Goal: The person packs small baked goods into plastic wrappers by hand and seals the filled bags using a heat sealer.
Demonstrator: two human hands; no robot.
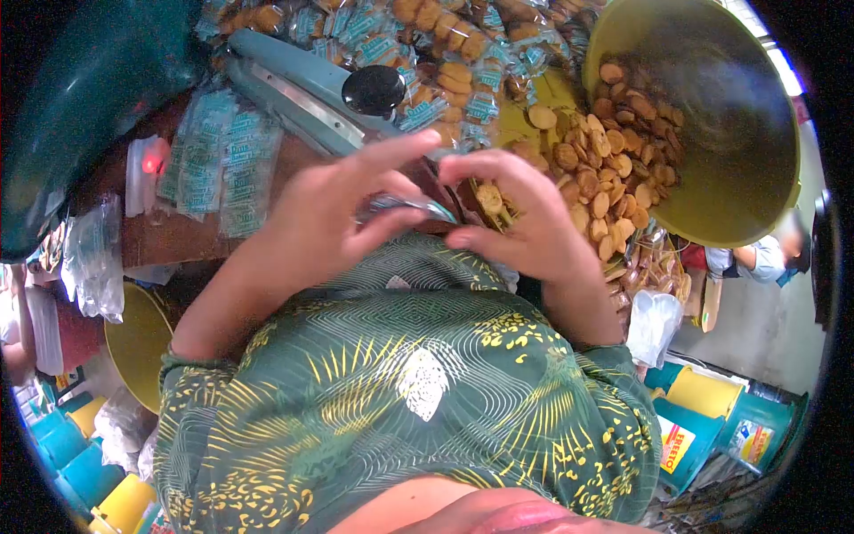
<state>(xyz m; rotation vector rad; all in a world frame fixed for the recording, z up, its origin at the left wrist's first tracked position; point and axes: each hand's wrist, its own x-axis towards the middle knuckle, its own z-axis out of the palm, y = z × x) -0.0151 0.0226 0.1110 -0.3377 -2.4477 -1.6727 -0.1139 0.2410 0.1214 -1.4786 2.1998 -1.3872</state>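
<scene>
My left hand is at the middle, its thumb and fingers curved round a small clear wrapper with teal print. Facing it, my right hand has its thumb and index finger apart, beside a round biscuit near the table edge. Whether that hand touches anything between its fingers is blurred. Just beyond my left hand lies a light blue bar sealer with a black round knob. Loose round biscuits spill from a tipped yellow tub on the right.
Flat printed wrappers lie in stacks on the brown table at left. Packed biscuits are heaped at the back. A dark teal container stands at upper left. Yellow and teal buckets are at lower right. Another person is at far right.
</scene>
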